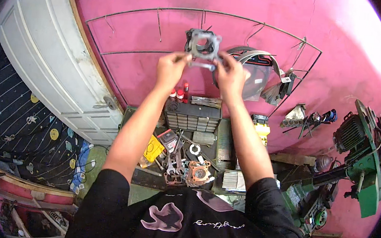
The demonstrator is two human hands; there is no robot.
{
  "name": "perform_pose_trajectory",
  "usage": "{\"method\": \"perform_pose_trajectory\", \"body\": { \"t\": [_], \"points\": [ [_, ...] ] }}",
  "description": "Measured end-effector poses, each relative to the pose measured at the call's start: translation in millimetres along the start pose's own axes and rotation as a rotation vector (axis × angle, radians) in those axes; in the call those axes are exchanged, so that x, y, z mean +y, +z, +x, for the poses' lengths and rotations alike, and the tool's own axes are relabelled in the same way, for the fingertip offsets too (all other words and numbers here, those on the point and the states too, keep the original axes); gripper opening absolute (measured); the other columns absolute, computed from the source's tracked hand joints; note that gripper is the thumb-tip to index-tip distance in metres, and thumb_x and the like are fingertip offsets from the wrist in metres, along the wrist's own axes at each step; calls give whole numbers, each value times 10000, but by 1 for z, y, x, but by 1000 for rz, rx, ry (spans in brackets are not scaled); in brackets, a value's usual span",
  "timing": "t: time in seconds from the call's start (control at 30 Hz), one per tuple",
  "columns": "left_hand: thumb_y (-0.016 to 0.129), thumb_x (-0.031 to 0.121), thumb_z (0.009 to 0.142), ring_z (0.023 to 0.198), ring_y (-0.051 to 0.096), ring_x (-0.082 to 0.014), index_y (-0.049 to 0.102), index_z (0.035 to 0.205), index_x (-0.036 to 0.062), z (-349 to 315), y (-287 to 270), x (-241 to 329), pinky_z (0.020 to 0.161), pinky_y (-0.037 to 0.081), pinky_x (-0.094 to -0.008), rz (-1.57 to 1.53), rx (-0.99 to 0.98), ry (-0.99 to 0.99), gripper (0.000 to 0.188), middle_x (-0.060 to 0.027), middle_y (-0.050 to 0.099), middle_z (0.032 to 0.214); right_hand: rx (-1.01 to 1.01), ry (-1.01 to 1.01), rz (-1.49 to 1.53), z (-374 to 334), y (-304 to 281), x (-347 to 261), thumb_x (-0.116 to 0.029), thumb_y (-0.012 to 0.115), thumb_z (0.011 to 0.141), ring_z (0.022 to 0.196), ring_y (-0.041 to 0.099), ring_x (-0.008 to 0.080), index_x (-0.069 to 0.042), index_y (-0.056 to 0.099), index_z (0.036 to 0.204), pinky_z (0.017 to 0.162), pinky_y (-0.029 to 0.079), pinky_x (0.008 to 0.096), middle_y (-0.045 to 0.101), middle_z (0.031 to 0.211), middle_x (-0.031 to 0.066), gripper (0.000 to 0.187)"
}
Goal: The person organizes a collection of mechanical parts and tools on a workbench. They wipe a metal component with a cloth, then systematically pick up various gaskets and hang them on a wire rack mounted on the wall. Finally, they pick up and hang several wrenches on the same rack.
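Note:
Both my arms are raised toward the pink wall. A grey, flat engine gasket (215,47) with a large round hole is up in front of the wire rack, slightly blurred. My left hand (171,70) pinches at its lower left edge, and my right hand (231,76) is closed at its lower right edge. Darker gaskets (189,37) hang behind it against the rack, partly covered by the grey one. On the bench below lies a copper-coloured gasket (200,173) beside several wrenches (176,161).
The wire rack (141,8) also carries belts and bagged parts (256,79) to the right. Below stands a small drawer cabinet (193,121) with red bottles (180,95) on top. A white door (54,60) is at left; a green machine (370,182) stands at right.

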State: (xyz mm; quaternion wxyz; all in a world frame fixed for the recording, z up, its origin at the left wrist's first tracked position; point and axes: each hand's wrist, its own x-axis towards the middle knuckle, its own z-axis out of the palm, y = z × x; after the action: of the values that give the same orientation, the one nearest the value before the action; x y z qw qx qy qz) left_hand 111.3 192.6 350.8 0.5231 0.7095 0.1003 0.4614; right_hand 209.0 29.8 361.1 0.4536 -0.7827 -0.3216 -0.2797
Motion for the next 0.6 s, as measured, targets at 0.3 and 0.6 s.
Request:
{"method": "perform_pose_trajectory", "body": {
  "t": [0.3, 0.6],
  "points": [
    [758, 151, 867, 779, 638, -82, 768, 953, 2, 64, 24, -39, 716, 487, -251, 144, 35, -204, 172, -48, 747, 847, 4, -40, -297, 42, 41, 15, -316, 702, 867, 956, 633, 242, -273, 714, 1110, 954, 310, 526, 720, 859, 38, 247],
    [742, 215, 895, 822, 657, -103, 758, 989, -1, 49, 21, -84, 773, 498, -262, 74, 17, -220, 236, -57, 748, 883, 19, -139, -276, 20, 53, 32, -298, 703, 877, 936, 600, 203, -320, 669, 1197, 964, 316, 545, 703, 875, -17, 323]
  ]
}}
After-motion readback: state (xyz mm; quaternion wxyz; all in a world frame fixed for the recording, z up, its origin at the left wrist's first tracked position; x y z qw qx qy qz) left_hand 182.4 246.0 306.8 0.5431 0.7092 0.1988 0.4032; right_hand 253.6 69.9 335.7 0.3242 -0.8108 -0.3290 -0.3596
